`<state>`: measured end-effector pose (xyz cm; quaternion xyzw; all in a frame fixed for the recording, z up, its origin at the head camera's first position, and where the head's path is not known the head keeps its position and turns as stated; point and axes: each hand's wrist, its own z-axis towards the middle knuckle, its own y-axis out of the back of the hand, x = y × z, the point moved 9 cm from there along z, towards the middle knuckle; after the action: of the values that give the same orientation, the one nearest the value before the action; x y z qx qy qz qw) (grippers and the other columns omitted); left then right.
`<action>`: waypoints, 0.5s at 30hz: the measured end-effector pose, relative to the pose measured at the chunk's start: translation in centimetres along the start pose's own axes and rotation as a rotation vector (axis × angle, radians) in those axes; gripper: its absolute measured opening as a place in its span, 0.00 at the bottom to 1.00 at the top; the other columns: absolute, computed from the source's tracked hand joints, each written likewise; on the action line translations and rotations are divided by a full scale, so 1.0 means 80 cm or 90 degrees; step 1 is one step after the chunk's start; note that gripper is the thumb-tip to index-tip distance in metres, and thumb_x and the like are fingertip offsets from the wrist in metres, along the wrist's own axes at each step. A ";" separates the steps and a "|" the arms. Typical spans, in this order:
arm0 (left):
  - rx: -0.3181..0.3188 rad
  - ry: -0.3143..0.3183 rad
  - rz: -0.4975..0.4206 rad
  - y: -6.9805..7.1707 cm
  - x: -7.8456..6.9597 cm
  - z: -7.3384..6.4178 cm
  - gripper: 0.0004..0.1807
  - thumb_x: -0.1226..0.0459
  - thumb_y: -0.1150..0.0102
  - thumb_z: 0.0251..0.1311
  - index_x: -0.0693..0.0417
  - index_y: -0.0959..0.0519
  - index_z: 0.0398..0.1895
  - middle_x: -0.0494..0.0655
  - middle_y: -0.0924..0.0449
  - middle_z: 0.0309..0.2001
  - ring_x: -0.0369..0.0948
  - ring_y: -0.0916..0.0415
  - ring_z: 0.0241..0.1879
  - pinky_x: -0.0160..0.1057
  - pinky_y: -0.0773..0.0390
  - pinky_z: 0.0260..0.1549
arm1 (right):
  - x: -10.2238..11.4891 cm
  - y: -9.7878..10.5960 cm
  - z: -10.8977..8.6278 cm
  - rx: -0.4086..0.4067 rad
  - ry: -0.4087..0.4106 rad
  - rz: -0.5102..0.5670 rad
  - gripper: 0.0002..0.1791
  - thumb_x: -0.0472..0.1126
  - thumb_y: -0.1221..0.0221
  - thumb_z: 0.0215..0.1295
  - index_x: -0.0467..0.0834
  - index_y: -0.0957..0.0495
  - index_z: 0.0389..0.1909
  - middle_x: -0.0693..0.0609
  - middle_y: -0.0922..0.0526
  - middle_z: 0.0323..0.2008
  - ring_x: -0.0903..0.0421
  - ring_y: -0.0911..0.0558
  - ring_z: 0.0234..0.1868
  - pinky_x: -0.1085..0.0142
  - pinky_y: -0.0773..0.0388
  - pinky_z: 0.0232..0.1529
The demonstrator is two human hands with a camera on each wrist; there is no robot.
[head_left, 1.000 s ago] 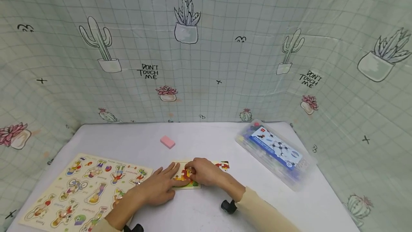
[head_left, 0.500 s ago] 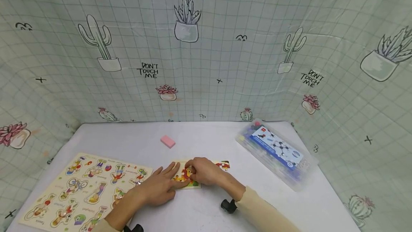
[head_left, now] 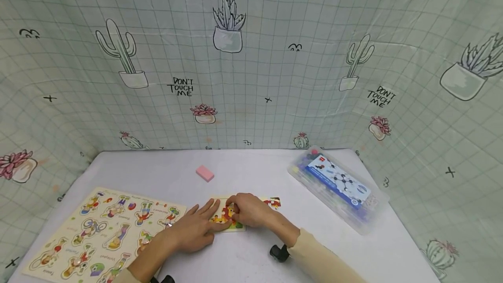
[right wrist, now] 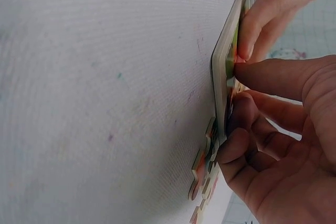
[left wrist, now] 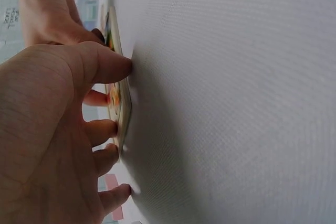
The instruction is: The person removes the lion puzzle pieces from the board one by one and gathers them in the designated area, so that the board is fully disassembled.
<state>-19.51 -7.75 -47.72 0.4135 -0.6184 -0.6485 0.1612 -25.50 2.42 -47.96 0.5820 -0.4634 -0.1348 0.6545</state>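
Note:
A small jigsaw board point(head_left: 222, 203) with a red and yellow animal picture lies on the white table, between both hands. My left hand point(head_left: 194, 230) rests on its left side with fingers spread and fairly straight; the left wrist view shows the thumb point(left wrist: 118, 67) at the board's near edge. From the right, my right hand point(head_left: 251, 210) has curled fingers, with thumb and index pinching at a jigsaw piece point(head_left: 231, 211) on the board. The fingers hide much of that piece. Several loose jigsaw pieces point(right wrist: 199, 166) lie just beyond the board's right end, partly behind the right hand.
A large cream puzzle board point(head_left: 98, 239) with sports figures lies at the left, partly under the left forearm. A pink block point(head_left: 204, 173) sits farther back. At the right stands a clear plastic case point(head_left: 334, 187) with a blue and white label. A patterned cloth point(head_left: 251, 73) hangs behind the table.

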 end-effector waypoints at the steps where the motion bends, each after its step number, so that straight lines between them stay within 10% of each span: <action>1: 0.001 0.000 0.000 0.000 0.000 0.000 0.29 0.62 0.49 0.67 0.29 0.28 0.71 0.65 0.48 0.77 0.59 0.52 0.77 0.68 0.42 0.66 | 0.000 0.000 0.000 0.000 -0.001 0.000 0.18 0.37 0.35 0.64 0.42 0.19 0.55 0.61 0.28 0.25 0.67 0.31 0.25 0.73 0.33 0.28; 15: 0.012 0.008 0.002 0.002 -0.002 -0.002 0.28 0.61 0.50 0.69 0.30 0.28 0.71 0.63 0.49 0.78 0.58 0.53 0.78 0.68 0.43 0.67 | -0.001 0.000 0.000 -0.005 -0.005 0.003 0.18 0.37 0.34 0.64 0.43 0.20 0.55 0.61 0.28 0.24 0.67 0.31 0.24 0.74 0.32 0.27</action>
<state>-19.35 -7.76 -47.51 0.4180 -0.6239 -0.6401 0.1622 -25.55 2.49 -47.97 0.5776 -0.4668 -0.1370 0.6555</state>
